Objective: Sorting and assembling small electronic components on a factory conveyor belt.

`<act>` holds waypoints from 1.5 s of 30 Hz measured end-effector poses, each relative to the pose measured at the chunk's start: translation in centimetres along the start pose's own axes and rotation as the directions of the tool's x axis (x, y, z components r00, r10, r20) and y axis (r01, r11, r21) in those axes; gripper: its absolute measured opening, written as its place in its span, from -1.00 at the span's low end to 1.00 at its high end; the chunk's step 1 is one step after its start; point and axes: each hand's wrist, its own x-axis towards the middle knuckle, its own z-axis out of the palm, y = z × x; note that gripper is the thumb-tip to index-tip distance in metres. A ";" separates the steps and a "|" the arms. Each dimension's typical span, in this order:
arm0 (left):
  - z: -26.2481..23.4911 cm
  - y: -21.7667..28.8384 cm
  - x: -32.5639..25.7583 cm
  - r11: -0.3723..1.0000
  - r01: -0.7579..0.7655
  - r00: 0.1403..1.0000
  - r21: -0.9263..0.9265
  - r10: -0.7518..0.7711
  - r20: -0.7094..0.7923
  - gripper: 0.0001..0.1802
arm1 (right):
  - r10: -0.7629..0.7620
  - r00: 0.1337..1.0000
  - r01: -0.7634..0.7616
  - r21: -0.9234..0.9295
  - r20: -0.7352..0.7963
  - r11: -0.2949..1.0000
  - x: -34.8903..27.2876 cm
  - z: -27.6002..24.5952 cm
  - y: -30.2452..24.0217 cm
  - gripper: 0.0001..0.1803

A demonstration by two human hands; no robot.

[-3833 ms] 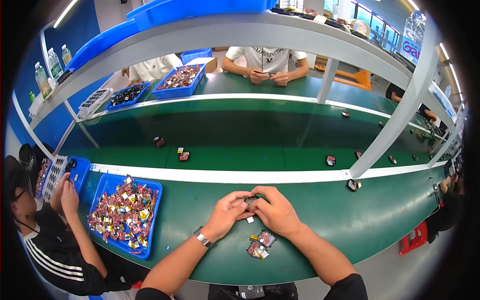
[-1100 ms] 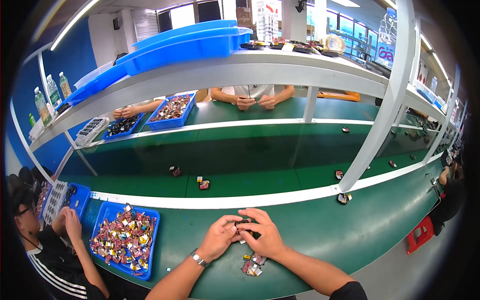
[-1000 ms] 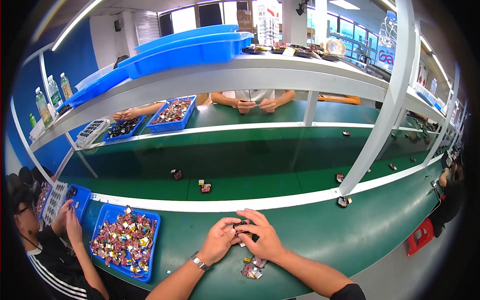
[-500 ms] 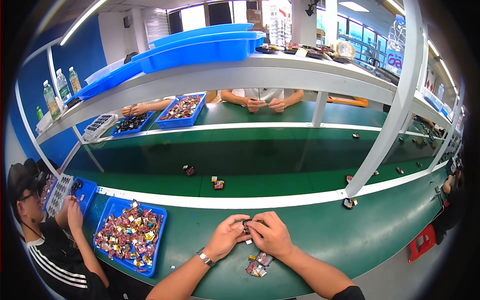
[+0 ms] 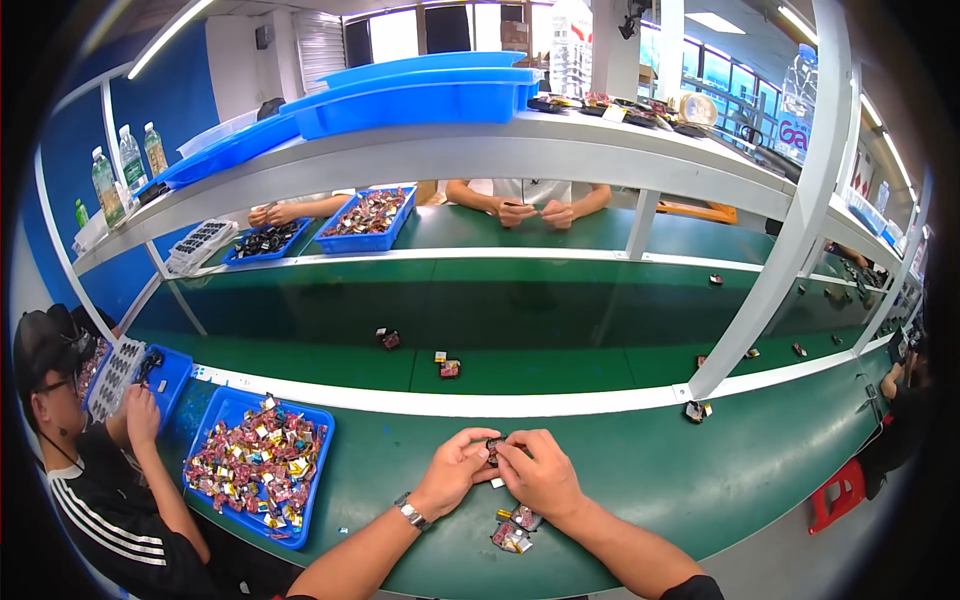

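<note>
Head view: both hands [image 5: 505, 470] pinch a small dark part [image 5: 492, 447] (orientation unclear).

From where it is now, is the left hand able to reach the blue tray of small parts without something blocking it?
Probably yes. The left hand is together with the right hand on a small dark part; only bare green table lies between it and the blue tray on its left.

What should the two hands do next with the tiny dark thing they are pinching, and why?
Probably keep pressing the small dark part together until it is finished, then lay it with the wrapped pieces on the green table. Both the left hand and the right hand pinch it between fingertips above the table, so it looks not yet put down.
</note>
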 end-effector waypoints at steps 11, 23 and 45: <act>-0.3 -0.3 0.1 1.000 -0.012 1.000 0.024 0.012 -0.005 -0.68 | -0.030 1.000 0.030 -0.096 -0.007 0.995 -0.1 0.3 -0.3 -0.72; 0.5 -0.5 0.2 0.985 -0.106 0.992 0.138 0.115 -0.058 -0.74 | 0.084 0.994 -0.079 0.075 -0.067 0.994 0.7 -0.2 -0.5 -0.73; -2.2 -0.3 1.2 0.846 -0.338 0.854 0.411 0.460 -0.245 -0.72 | 0.761 0.649 -0.744 0.192 -0.019 0.640 6.9 1.1 14.8 -0.75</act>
